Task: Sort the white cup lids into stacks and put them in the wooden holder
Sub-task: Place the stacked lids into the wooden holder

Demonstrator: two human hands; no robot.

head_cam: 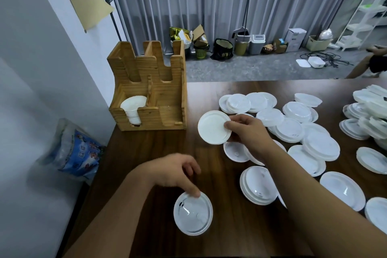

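Observation:
My right hand [245, 132] pinches a flat white lid [212, 127] by its right rim and holds it tilted above the dark table [146, 148]. My left hand [178, 170] rests its fingertips on the top edge of a domed white lid [193, 214] lying near the table's front. The wooden holder [150, 94] stands at the back left corner; a stack of white lids [134, 111] fills its front left slot, and the front right slot looks empty. Several loose white lids [293, 128] lie scattered across the table's right half.
A blue and white plastic bag [77, 151] sits on the floor left of the table, against the white wall. More piled lids [368, 111] crowd the right edge. Bins, boxes and a shelf stand along the grey curtain beyond the table.

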